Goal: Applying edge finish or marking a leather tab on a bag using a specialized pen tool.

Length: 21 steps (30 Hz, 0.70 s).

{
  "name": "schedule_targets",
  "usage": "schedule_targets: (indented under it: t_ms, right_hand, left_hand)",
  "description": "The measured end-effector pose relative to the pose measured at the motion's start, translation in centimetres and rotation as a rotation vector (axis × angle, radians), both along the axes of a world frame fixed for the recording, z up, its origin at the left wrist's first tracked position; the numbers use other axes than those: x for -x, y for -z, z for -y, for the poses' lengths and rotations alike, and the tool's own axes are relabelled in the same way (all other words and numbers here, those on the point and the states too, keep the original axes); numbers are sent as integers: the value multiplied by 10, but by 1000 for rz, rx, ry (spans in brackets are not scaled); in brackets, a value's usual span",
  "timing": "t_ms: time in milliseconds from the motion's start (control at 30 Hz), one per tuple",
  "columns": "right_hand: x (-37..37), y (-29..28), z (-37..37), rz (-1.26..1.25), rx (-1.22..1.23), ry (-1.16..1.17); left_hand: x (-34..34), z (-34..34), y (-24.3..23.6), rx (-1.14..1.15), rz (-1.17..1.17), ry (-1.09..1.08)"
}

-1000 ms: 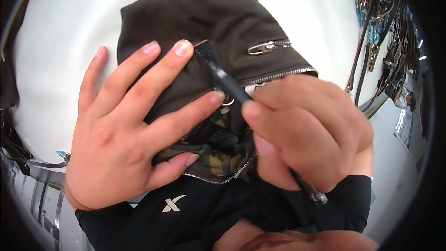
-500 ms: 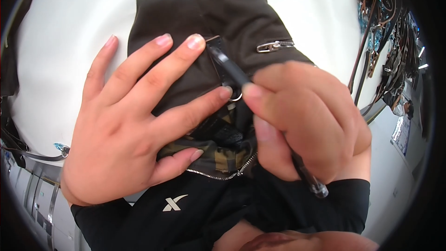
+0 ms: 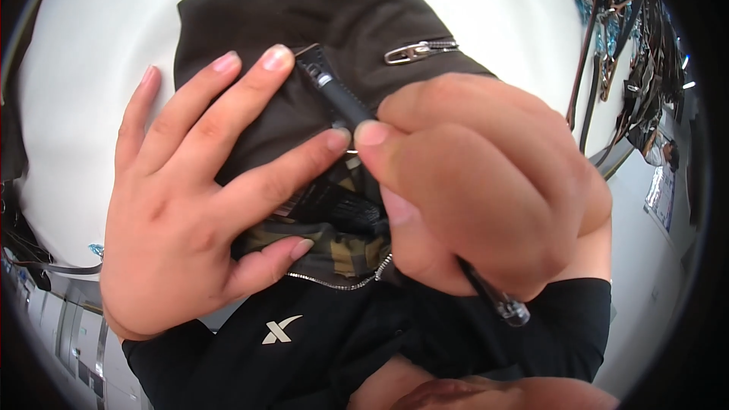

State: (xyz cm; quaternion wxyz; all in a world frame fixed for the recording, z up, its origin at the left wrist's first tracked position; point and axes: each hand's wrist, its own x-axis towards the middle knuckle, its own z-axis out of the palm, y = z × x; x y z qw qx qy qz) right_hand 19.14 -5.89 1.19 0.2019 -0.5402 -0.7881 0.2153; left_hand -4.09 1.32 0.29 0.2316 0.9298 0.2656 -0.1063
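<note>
On the bag (image 3: 326,11), shifted leftward, left hand (image 3: 182,212) lies spread; right hand (image 3: 486,190) pinches pen (image 3: 345,101).

White tabletop (image 3: 83,106) here, pretty much taken up mid-span by a dark brown zippered bag (image 3: 334,11). Brown and black straps (image 3: 597,23) are bunched along the right edge; one dark strap (image 3: 61,267) is draped lower left.

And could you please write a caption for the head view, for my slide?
Left hand spread on a dark brown bag, right hand gripping a black pen-like tool nearby.
</note>
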Motion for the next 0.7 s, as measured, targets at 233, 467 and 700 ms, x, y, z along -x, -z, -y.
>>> schedule_targets:
  t_ms: [233,467,700]
  right_hand:
    - [-15,-3,7,-43,34,-121]
    - [-9,-7,5,9,20,-46]
    - [-6,0,-3,33,56,-62]
  left_hand:
    - [2,3,3,-1,-7,1]
    - [-2,3,-1,2,-9,-5]
    - [-1,2,1,-4,-7,7]
